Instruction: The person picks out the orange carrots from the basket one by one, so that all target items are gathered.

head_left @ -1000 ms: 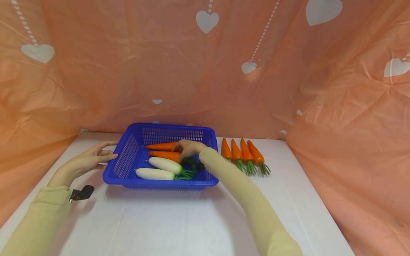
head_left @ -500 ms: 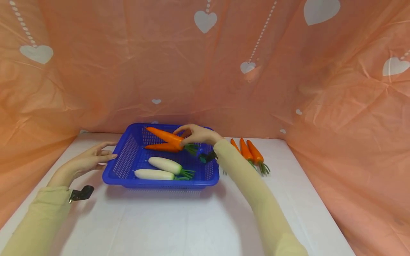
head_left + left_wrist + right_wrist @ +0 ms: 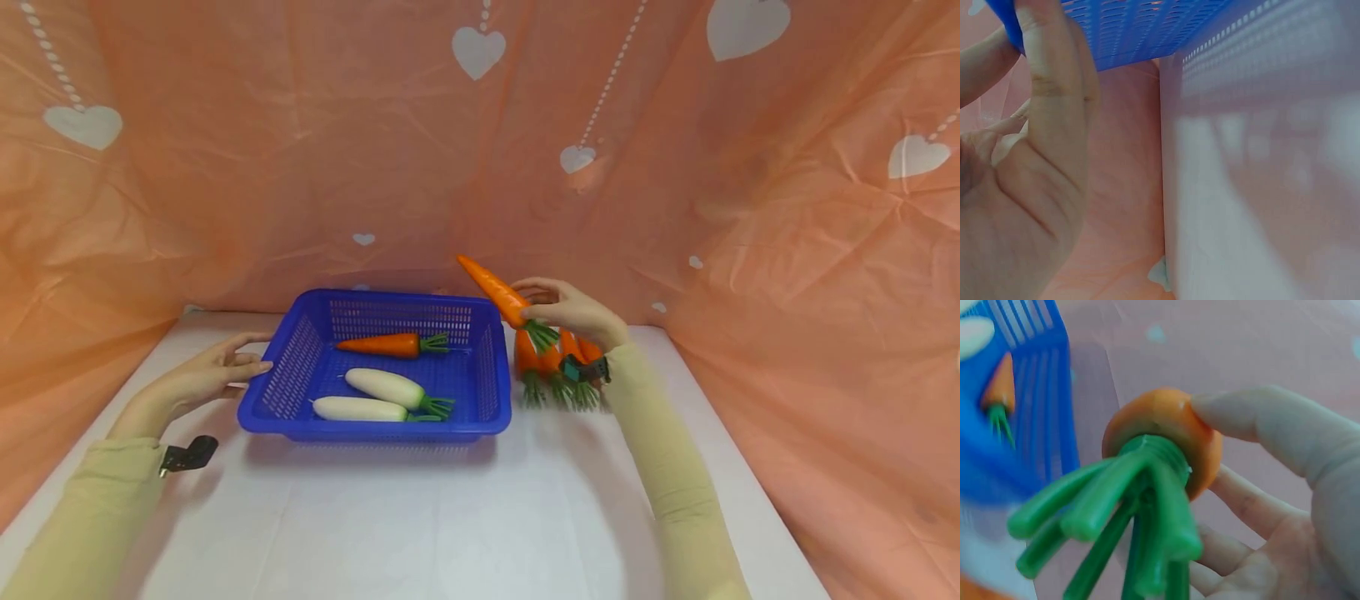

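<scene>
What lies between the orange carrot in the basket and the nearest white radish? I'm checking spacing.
Only bare blue basket floor separates the orange plastic carrot from the white plastic radish, seen in the head view.

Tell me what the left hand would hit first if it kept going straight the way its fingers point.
The left hand points right, at the blue basket. Its fingertips already rest against the basket's left wall, as the left wrist view confirms, so the wall comes first. Beyond it, probably the white radishes, though depth is unclear.
</scene>
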A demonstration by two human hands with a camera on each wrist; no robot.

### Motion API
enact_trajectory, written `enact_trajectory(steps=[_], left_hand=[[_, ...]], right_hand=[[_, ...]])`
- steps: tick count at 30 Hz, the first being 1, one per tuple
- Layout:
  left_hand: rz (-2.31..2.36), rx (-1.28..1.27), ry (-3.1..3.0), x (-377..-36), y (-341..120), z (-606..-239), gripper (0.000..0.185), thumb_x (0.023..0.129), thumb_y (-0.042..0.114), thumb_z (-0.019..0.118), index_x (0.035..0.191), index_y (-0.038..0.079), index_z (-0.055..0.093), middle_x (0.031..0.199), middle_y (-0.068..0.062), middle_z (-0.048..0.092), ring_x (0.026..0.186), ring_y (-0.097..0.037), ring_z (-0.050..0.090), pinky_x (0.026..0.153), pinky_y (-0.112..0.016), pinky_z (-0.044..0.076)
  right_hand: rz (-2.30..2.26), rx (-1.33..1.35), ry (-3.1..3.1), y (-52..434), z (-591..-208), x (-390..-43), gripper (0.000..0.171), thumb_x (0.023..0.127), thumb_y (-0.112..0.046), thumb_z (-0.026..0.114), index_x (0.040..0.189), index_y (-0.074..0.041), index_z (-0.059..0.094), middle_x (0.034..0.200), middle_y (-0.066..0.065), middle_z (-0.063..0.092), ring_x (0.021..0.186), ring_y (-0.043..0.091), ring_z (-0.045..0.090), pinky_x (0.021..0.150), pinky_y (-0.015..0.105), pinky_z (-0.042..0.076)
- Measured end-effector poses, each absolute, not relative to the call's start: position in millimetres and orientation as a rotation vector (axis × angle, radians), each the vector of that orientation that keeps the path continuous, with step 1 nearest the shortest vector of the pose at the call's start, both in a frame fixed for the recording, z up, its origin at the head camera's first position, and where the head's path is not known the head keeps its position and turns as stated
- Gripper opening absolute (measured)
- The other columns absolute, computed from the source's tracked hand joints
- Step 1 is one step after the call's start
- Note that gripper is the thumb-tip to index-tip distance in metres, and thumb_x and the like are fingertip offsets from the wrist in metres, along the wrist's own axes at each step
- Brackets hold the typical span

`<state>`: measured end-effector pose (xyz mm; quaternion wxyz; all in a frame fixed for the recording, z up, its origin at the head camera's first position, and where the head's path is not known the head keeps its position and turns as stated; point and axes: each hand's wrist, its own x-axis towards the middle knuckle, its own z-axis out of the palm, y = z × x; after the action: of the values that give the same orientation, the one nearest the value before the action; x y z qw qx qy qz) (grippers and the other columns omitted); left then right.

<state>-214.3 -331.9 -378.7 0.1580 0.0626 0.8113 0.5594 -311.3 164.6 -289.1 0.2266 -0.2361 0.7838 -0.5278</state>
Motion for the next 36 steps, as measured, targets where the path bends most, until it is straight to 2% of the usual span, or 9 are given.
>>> enact_trajectory(steps=[4,11,14,17,20,25,29,32,36], left_hand=[[1.594,0.191,2.321,-214,-333,-377,0.066,0.09,0.022,0.052,0.138,0.004,0.01,0.102,-0.014,0.055,0.086,-0.022,0.06,0.073,-0.035,0.049],[1.553,0.162,2.349,-214,-338,-376,0.067,0.09,0.025,0.052,0.138,0.006,0.01,0.105,-0.017,0.053,0.087,-0.023,0.059,0.075,-0.035,0.048],[1.531,0.162,2.375,-214,-339,-375,0.068,0.089,0.028,0.053,0.138,0.007,0.011,0.109,-0.019,0.051,0.088,-0.021,0.059,0.075,-0.035,0.048],[1.547,0.175,2.374,-215,-339,-376,0.066,0.089,0.026,0.053,0.138,0.008,0.012,0.111,-0.018,0.051,0.088,-0.02,0.059,0.075,-0.034,0.048],[1.591,0.194,2.339,-215,-338,-377,0.063,0.09,0.023,0.052,0.137,0.008,0.013,0.108,-0.017,0.053,0.088,-0.022,0.06,0.074,-0.034,0.048],[1.618,0.198,2.306,-215,-336,-380,0.062,0.09,0.021,0.052,0.137,0.008,0.014,0.107,-0.014,0.054,0.088,-0.022,0.06,0.075,-0.035,0.048],[1.613,0.184,2.311,-215,-335,-380,0.063,0.09,0.022,0.053,0.137,0.008,0.014,0.108,-0.015,0.053,0.088,-0.021,0.06,0.075,-0.035,0.048],[1.615,0.189,2.313,-215,-334,-380,0.063,0.09,0.022,0.053,0.137,0.008,0.014,0.107,-0.015,0.053,0.087,-0.021,0.06,0.075,-0.035,0.048],[1.626,0.19,2.295,-215,-333,-383,0.063,0.09,0.022,0.053,0.137,0.009,0.014,0.108,-0.015,0.053,0.087,-0.022,0.059,0.075,-0.036,0.048]], right_hand=[[-1.561,-0.528,2.187,210,-304,-320,0.05,0.084,-0.018,0.062,0.13,-0.015,0.042,0.128,0.013,0.041,0.112,0.026,0.043,0.089,0.04,0.039],[-1.659,-0.349,2.245,280,-331,-322,0.055,0.086,-0.021,0.059,0.134,-0.011,0.033,0.128,0.015,0.038,0.111,0.027,0.044,0.098,0.046,0.027],[-1.632,-0.279,2.299,304,-345,-321,0.056,0.088,-0.023,0.055,0.136,-0.007,0.03,0.118,0.01,0.046,0.102,0.021,0.05,0.097,0.044,0.03],[-1.612,-0.184,2.337,322,-361,-320,0.055,0.089,-0.023,0.055,0.135,-0.006,0.031,0.097,0.003,0.053,0.084,0.015,0.054,0.088,0.035,0.039],[-1.595,-0.123,2.348,333,-376,-320,0.053,0.089,-0.023,0.055,0.133,-0.003,0.033,0.091,0.001,0.053,0.074,0.014,0.053,0.079,0.027,0.042],[-1.566,-0.056,2.382,341,-397,-320,0.05,0.088,-0.019,0.056,0.129,0.002,0.037,0.095,0.009,0.059,0.069,0.013,0.057,0.071,0.025,0.046],[-1.499,-0.055,2.448,341,-408,-318,0.049,0.087,-0.019,0.057,0.128,0.002,0.04,0.1,0.014,0.056,0.069,0.014,0.057,0.067,0.026,0.047],[-1.406,-0.064,2.517,342,-414,-315,0.051,0.087,-0.024,0.057,0.129,0.0,0.041,0.109,0.018,0.052,0.077,0.018,0.056,0.069,0.027,0.046],[-1.303,-0.042,2.596,341,-421,-313,0.051,0.086,-0.033,0.058,0.127,-0.006,0.045,0.119,0.019,0.046,0.092,0.024,0.051,0.079,0.032,0.041]])
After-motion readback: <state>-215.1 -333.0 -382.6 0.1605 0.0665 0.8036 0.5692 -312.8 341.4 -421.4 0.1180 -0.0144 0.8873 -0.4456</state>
